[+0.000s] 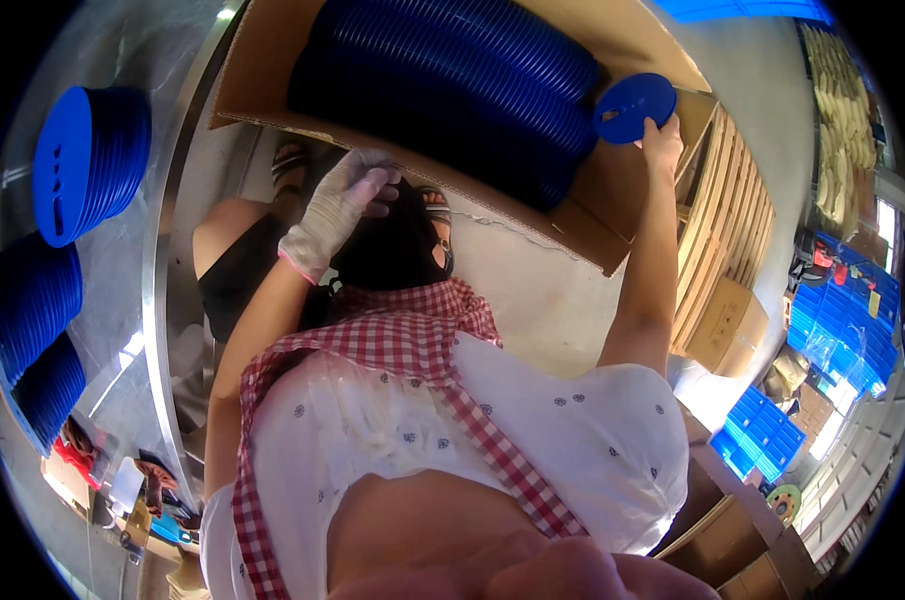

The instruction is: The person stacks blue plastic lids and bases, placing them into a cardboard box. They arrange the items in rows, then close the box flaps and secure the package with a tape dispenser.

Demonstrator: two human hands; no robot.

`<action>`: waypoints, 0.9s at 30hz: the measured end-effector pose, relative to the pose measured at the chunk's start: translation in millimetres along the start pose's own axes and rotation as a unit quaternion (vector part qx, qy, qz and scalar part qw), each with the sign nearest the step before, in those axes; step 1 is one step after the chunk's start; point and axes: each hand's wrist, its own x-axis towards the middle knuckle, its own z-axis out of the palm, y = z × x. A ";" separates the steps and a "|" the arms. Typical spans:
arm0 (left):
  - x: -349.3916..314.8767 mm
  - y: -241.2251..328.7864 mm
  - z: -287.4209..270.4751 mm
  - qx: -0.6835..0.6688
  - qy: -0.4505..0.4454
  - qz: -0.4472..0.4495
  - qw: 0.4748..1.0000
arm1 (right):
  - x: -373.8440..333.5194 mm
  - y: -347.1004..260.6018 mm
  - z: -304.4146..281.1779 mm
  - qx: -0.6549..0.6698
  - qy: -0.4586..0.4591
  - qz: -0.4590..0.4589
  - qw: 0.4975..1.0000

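Note:
A large open cardboard carton [612,258] stands in front of me, with rows of blue slotted discs [452,70] packed on edge inside. At the carton's right end my right hand [662,145], bare, grips one blue disc [634,100] by its near edge, its flat face turned toward me. My left hand [342,205] wears a pale knitted glove with bare-looking fingertips. It hovers near the carton's near wall, fingers loosely bent and slightly apart, with nothing visible in them.
On the metal table [122,300] to my left lie several stacks of blue discs [92,165]. Wooden pallets [727,200] and a small carton [724,325] stand at right. Blue crates [842,320] are farther off. My feet are just before the carton.

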 end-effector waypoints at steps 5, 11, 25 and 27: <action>-0.7 0.9 -3.2 0.009 0.010 -0.013 1.000 | 39.0 21.6 51.8 -0.017 -0.006 0.046 0.999; -2.2 -2.8 -8.4 -0.020 0.022 -0.026 0.999 | 36.5 -4.9 104.3 -0.005 -0.022 -0.005 1.000; -46.0 -16.5 -41.6 -0.028 0.032 0.120 0.992 | -101.9 -122.6 59.5 0.453 -0.224 -0.076 0.860; -76.1 -6.7 -54.5 -0.064 0.045 0.137 0.988 | -162.9 -166.2 60.1 0.454 -0.288 -0.112 0.836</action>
